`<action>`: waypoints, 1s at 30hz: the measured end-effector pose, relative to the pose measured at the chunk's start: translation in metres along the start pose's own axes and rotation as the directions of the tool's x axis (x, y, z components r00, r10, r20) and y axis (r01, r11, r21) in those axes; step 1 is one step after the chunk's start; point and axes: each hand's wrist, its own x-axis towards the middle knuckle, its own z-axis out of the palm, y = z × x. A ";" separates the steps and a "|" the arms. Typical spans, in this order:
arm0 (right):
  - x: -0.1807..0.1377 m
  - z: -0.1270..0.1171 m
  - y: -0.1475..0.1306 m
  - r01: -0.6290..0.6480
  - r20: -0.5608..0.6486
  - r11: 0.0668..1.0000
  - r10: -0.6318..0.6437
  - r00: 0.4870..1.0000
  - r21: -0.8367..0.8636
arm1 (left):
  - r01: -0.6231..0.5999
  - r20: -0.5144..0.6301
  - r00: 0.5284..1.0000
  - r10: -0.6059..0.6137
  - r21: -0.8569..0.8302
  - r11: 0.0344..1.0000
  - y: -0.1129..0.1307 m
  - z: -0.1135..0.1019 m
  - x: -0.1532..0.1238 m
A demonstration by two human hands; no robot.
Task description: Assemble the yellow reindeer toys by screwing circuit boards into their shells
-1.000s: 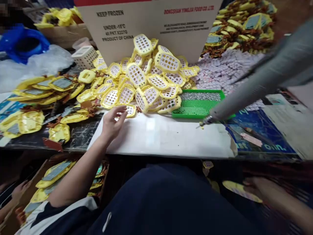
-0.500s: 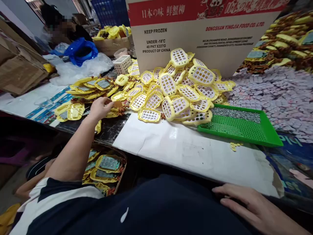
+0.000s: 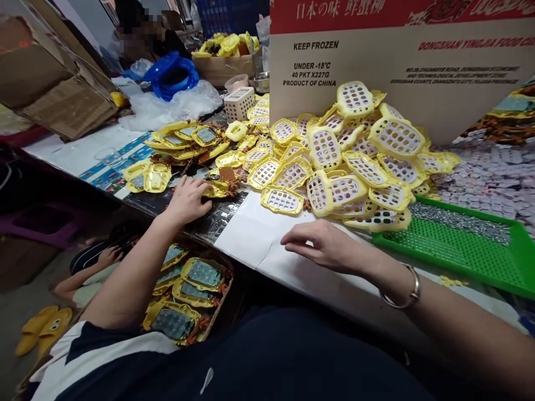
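Note:
My left hand (image 3: 189,199) hovers at the edge of the black-taped part of the table, its fingers loosely apart. Just beyond its fingertips lies a yellow plastic casing half (image 3: 218,188) with a brown piece and reddish-brown wires. Over the white sheet (image 3: 246,228), my right hand (image 3: 320,243) has its fingers stretched forward, and nothing shows in them. Beyond it rises a heap of yellow casing halves with white perforated keypads (image 3: 326,147). To the left of that heap are stacked yellow casings with grey-green boards (image 3: 204,135).
Below the table edge, a carton of yellow casings with circuit boards (image 3: 203,274) stands by my left arm. A green tray of small metal pieces (image 3: 463,245) sits at right. A large printed carton (image 3: 363,61) stands behind the heap. Another person (image 3: 146,36) is at the back left.
My right hand has come up from the lower right to above the white sheet. My left hand has drawn slightly back from the brown-pieced casing. The view has swung left.

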 end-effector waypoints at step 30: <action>-0.012 0.011 -0.003 -0.351 0.059 0.333 0.646 0.761 0.875 | 0.198 0.216 0.976 0.014 -0.917 0.346 0.132 -0.115 0.021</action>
